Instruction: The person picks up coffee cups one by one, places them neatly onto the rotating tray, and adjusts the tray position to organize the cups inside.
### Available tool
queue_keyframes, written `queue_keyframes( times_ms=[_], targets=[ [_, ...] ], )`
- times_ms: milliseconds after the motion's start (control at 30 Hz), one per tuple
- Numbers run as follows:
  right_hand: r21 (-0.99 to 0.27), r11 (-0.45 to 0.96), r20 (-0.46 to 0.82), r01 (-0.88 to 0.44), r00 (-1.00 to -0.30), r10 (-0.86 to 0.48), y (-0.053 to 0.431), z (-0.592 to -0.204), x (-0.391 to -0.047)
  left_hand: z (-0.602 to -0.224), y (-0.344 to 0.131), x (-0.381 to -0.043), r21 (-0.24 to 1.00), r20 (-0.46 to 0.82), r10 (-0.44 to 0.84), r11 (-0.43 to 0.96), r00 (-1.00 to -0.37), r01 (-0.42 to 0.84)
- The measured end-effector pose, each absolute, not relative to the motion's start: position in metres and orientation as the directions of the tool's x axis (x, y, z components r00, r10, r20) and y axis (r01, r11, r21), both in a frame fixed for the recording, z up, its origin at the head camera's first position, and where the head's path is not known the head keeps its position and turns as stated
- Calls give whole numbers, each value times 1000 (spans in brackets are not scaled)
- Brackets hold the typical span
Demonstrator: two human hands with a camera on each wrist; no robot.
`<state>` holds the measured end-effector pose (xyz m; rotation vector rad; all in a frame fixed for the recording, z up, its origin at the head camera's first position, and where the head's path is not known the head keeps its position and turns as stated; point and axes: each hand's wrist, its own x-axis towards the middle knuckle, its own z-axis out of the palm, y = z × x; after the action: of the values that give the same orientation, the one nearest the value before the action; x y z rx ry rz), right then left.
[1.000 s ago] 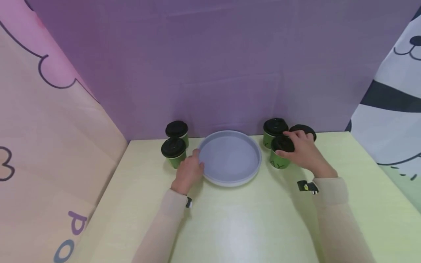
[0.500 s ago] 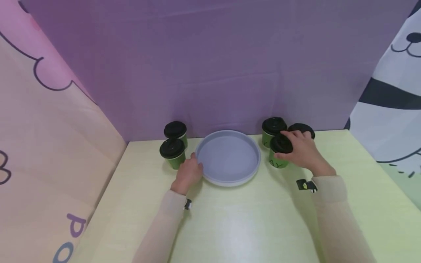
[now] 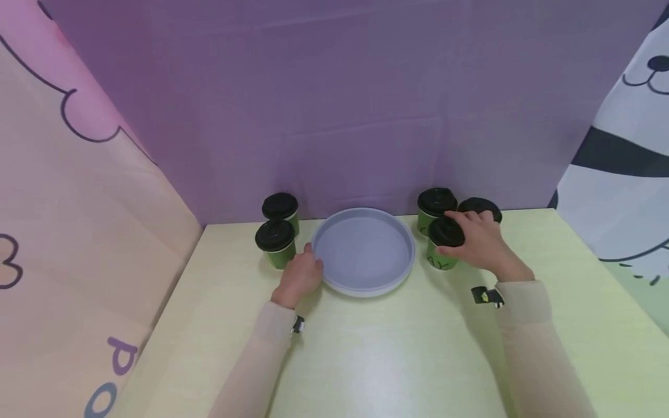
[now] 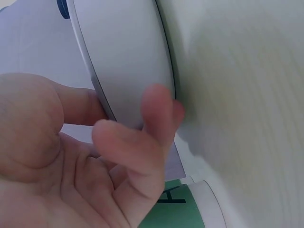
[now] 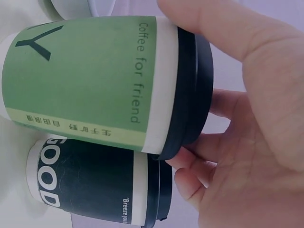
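My left hand (image 3: 299,277) grips the near-left edge of a round lavender-grey tray (image 3: 364,251). In the left wrist view the thumb lies over the rim and the fingers (image 4: 128,147) curl at the outer wall. My right hand (image 3: 483,245) holds a green paper coffee cup (image 5: 90,80) by its black lid, thumb on one side and fingers on the other. The cup stands upright, right of the tray. Behind it stand another green lidded cup (image 3: 436,202) and a dark-sided lidded cup (image 5: 95,183), partly hidden by the hand in the head view.
Two more green cups with black lids stand left of the tray, the front cup (image 3: 275,237) close to my left hand and the rear cup (image 3: 280,206) behind it. A purple cloth wall (image 3: 340,116) rises at the back edge of the pale table (image 3: 360,354).
The held cup has shifted very slightly left and nearer, with my right hand on it. My left index finger has drawn back a little along the tray rim. The tray stays in place.
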<state>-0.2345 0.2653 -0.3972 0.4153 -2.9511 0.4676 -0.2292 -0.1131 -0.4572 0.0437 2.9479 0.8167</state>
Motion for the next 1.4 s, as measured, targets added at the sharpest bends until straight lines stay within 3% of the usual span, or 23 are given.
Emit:
queue_keyframes(
  times_ms=[300,700,1400],
  targets=[
    [-331,897,218,-293,-949,-229,264,-394,-232,-456,-114,-229,523,-81,55,852,-995,5],
    [-465,843,199,-269,-960,-196,265,-385,-229,-457,-114,-228,496,-89,61,868,-994,9],
    [-500,816,268,-290,-948,-173,253,-374,-224,-461,-117,-232,548,-54,74,836,-996,32]
  ],
)
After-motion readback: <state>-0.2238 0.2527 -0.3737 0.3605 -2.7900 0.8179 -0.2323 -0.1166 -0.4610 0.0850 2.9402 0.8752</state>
